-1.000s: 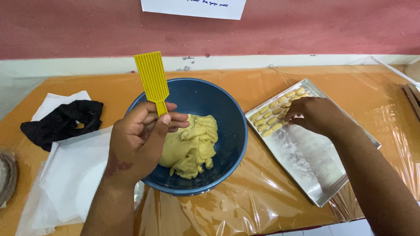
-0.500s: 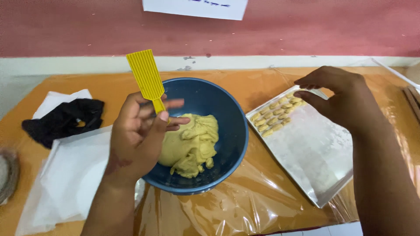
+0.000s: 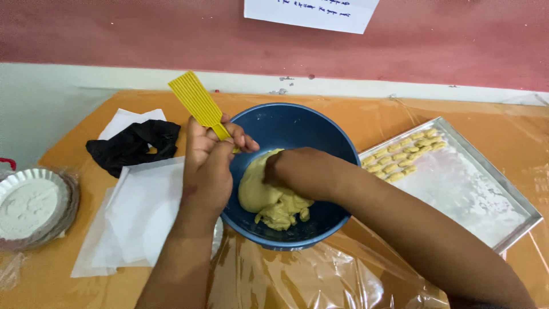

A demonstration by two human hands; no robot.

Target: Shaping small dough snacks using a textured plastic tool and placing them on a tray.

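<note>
Pressing dough [image 3: 269,194] under right hand [image 3: 300,171], left hand [image 3: 209,163] gripping ridged paddle [image 3: 197,103]

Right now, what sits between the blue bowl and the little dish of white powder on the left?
In the head view, white paper sheets lie between the blue bowl and the dish of white powder, with the left hand over their right edge.

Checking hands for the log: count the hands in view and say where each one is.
2. The left hand holds a yellow ridged paddle at the blue bowl rim; the right hand presses into the dough inside. None seem hidden.
</note>
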